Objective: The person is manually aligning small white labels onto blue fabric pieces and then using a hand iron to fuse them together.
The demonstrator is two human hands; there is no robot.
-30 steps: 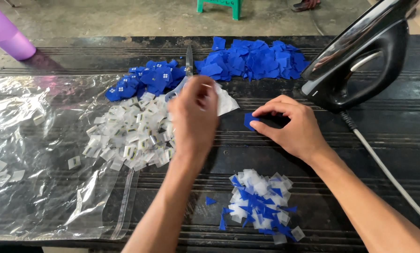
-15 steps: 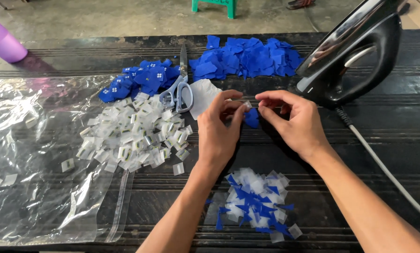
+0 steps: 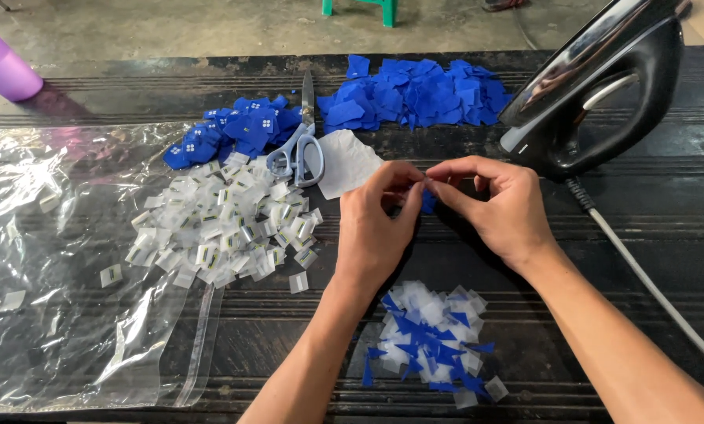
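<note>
Left hand (image 3: 374,235): fingertips pinched on a small blue fabric piece (image 3: 428,202) above the dark table (image 3: 666,259).
Right hand (image 3: 497,208): thumb and forefinger pinch the same piece; fingertips of both hands meet.
Below hands: heap of finished blue-and-clear packets (image 3: 434,341).
Left: pile of small clear bags (image 3: 226,232) on plastic sheet (image 3: 61,314).
Behind: scissors (image 3: 298,149), blue fabric heap (image 3: 415,93), black iron (image 3: 603,86) upright at right.

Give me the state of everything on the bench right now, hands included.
Left hand: pinching a small blue piece.
Right hand: pinching the same piece.
Scissors: shut, lying flat.
Iron: upright on its heel, untouched.
Plastic bag: flat, crumpled.
</note>
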